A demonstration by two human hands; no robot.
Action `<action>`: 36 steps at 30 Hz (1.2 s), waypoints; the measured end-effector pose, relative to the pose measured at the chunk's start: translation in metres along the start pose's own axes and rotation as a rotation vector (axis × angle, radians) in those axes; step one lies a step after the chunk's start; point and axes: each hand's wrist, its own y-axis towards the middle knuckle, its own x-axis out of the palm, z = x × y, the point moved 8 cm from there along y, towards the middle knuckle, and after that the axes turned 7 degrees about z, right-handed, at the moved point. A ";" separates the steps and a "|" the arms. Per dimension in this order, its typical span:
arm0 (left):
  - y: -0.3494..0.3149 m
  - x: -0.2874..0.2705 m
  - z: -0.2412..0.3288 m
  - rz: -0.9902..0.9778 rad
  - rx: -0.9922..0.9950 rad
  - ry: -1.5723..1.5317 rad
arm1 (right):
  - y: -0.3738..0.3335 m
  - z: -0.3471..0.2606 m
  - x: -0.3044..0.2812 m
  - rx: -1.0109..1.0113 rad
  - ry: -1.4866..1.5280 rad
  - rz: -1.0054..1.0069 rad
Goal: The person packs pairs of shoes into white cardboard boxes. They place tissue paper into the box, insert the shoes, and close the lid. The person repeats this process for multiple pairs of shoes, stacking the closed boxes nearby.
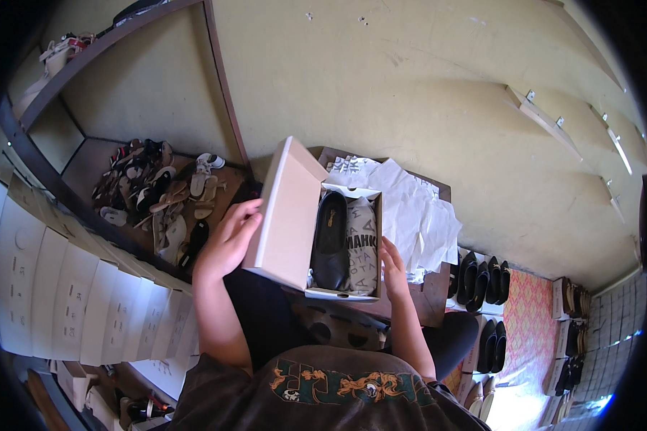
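Yellowish, marked wall [410, 86] rises behind a dark wooden table [433, 298], whose top is partly covered by crumpled white wrapping paper [410, 208]. At the table's near side is an open white shoebox [343, 295], its underside hidden, with its lid [291, 223] raised toward the left. Inside, a black slip-on shoe [331, 248] lies lengthwise beside a bundle wrapped in printed paper [361, 251]. Left hand [226, 238] is against the lid's outer side, fingers slightly bent and close together, so the shoe lies to its right, beyond the raised lid. Right hand [394, 269] has its fingers along the box's right wall, with the wrapped bundle just inside; whether either hand is pinching cannot be told. To the left, a wooden shelf [133, 244] holds heaped sandals [169, 201] near stacked white boxes [54, 287]. To the right, pairs of black shoes [471, 280] stand by a red-and-yellow patterned floor covering [532, 302].
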 end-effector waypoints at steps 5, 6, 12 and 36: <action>-0.009 0.067 0.038 -0.163 0.363 -0.215 | -0.009 -0.021 0.000 0.016 0.021 0.091; -0.011 0.084 0.027 -0.182 0.316 -0.209 | -0.011 -0.027 0.001 -0.011 0.035 0.089; -0.030 0.153 -0.001 -0.300 0.317 0.048 | -0.019 -0.046 -0.005 -0.042 0.024 -0.067; -0.019 0.141 -0.071 0.228 0.364 0.113 | -0.012 0.050 -0.023 0.181 -0.013 -0.080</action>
